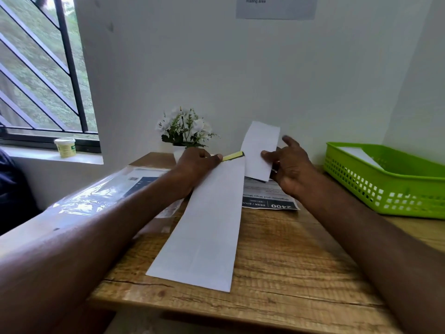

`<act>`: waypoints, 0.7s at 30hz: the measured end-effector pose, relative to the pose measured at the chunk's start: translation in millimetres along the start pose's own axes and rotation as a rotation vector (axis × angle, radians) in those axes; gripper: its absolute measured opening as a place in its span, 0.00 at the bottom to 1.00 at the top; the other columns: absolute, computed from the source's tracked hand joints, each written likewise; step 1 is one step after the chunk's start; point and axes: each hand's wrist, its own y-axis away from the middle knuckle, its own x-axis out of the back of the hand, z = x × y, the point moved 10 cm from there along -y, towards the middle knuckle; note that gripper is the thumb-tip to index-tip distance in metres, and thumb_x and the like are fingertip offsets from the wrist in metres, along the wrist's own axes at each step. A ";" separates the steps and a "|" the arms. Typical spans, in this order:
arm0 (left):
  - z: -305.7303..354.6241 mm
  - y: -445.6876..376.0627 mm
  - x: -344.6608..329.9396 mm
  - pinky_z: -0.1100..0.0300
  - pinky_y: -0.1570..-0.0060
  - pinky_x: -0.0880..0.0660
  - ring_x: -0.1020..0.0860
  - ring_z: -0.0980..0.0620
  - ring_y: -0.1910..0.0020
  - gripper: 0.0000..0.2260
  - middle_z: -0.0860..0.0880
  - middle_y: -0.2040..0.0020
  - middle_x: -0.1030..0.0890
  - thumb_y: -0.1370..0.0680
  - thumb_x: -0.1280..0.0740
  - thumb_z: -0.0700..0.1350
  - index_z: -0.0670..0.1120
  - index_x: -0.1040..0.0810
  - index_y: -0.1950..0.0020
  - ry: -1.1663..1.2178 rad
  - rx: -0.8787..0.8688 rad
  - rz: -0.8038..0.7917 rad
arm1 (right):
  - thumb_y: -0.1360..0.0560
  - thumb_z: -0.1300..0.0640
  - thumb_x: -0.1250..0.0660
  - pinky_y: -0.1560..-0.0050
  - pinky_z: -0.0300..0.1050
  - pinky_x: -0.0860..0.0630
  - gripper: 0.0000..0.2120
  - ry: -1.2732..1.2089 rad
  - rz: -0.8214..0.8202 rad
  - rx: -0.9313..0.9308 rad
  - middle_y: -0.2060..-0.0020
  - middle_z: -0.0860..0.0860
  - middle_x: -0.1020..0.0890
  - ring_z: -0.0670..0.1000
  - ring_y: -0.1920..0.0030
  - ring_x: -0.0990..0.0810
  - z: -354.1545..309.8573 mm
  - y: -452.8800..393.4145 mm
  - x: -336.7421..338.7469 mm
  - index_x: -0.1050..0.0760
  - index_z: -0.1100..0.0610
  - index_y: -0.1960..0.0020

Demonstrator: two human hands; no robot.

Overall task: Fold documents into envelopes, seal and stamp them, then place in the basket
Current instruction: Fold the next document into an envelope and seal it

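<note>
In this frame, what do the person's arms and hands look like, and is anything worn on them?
Both forearms are bare as far as the frame shows, with no sleeves in view. The left hand and right hand wear no gloves; no watch, bracelet or ring is visible.

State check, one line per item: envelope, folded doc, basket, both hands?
envelope: flat on the table, far end open, yellow strip showing
folded document: held upright, not yet inserted
basket: holds white paper
left hand: holds the envelope's far end
right hand: pinches the document
</note>
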 end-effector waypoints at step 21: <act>10.0 25.7 -35.9 0.37 0.42 0.19 0.15 0.34 0.46 0.30 0.34 0.44 0.15 0.28 0.23 0.58 0.33 0.20 0.40 0.314 0.067 -0.327 | 0.26 0.65 0.26 0.61 0.47 0.18 0.07 0.044 0.146 0.235 0.53 0.55 0.13 0.55 0.56 0.16 -21.4 -10.3 24.2 0.18 0.55 0.54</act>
